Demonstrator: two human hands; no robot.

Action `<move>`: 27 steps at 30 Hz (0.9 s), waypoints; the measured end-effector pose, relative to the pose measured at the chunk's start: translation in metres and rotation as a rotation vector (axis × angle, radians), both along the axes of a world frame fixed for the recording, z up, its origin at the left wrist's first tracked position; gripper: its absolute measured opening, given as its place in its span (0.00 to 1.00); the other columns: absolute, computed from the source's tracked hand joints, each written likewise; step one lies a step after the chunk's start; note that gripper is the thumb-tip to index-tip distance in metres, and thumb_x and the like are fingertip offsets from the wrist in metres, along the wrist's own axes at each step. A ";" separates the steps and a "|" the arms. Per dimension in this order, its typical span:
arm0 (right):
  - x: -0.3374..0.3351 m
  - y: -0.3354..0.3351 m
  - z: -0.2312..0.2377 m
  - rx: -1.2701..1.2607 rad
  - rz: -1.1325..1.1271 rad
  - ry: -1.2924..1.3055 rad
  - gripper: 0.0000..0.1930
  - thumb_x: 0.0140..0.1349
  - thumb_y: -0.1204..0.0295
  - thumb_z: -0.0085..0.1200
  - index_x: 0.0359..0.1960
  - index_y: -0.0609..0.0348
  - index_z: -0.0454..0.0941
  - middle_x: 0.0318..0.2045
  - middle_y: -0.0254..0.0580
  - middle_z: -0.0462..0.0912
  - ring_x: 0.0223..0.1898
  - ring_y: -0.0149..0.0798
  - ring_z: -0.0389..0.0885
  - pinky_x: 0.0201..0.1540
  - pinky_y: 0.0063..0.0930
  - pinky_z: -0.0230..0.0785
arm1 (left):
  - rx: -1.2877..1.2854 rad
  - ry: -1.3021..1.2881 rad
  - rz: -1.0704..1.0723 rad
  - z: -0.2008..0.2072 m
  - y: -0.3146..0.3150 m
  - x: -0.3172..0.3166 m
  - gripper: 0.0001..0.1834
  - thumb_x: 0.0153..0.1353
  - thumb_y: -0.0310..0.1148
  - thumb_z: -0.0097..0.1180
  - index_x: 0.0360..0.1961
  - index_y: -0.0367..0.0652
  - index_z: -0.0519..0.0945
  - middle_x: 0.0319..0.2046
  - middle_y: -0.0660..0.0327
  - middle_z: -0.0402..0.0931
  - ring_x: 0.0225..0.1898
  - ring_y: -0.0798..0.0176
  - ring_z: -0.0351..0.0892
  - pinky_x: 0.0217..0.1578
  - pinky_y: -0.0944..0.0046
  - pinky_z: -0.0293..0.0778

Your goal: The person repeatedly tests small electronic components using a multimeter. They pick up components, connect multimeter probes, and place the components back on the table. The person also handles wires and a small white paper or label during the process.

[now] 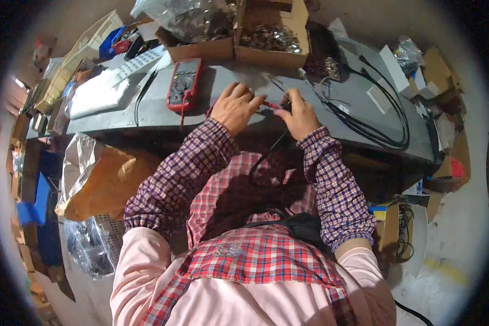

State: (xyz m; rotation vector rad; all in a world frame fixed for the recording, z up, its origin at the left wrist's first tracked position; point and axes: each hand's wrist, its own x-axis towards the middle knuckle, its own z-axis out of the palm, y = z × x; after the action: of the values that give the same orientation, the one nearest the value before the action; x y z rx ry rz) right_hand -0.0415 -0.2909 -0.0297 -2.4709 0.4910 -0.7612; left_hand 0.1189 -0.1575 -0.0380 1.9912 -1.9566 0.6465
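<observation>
Over the front edge of the grey bench, my left hand (235, 108) is closed, its fingers pinching a red test probe (270, 104) that points toward my other hand. My right hand (302, 118) is closed on the end of a black cable (271, 149), which hangs down toward my lap. The exact contact between probe and cable end is hidden by my fingers. Left of my hands lies a red-and-grey multimeter (183, 84) with a red lead (182, 115) hanging over the bench edge. Thin bare-ended wires (277, 82) lie just beyond my right hand.
A coiled black cable (402, 122) covers the bench's right side. Open cardboard boxes (271, 56) of small metallic parts stand at the back. White packets (100, 98) lie at left. A brown paper bag (106, 182) sits below the bench's left front edge.
</observation>
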 end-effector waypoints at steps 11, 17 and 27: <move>-0.298 -0.050 0.049 0.045 -0.771 -0.175 0.14 0.60 0.67 0.55 0.41 0.59 0.66 0.27 0.44 0.79 0.28 0.41 0.82 0.32 0.35 0.71 | -0.119 0.021 0.256 -0.008 -0.069 0.041 0.12 0.59 0.33 0.46 0.44 0.50 0.75 0.37 0.56 0.78 0.40 0.48 0.75 0.40 0.49 0.71; -0.493 -0.018 0.011 -0.143 -1.246 -0.004 0.14 0.62 0.65 0.53 0.42 0.60 0.67 0.33 0.47 0.77 0.34 0.44 0.78 0.36 0.37 0.69 | 0.004 0.138 0.267 -0.049 -0.084 0.084 0.19 0.63 0.43 0.48 0.52 0.45 0.75 0.44 0.52 0.78 0.45 0.43 0.75 0.43 0.49 0.71; -0.600 0.052 -0.249 0.700 -1.113 1.340 0.36 0.57 0.57 0.56 0.66 0.43 0.54 0.65 0.49 0.54 0.65 0.53 0.52 0.64 0.45 0.51 | 0.058 0.132 0.258 -0.078 -0.073 0.106 0.15 0.65 0.43 0.45 0.48 0.53 0.77 0.44 0.55 0.78 0.46 0.47 0.75 0.42 0.52 0.72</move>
State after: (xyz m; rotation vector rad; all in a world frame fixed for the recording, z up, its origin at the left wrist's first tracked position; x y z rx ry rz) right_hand -0.6411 -0.2385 -0.2787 -1.5102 2.1721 0.8213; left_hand 0.2249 -0.2309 -0.1158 2.2826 -1.6772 0.5049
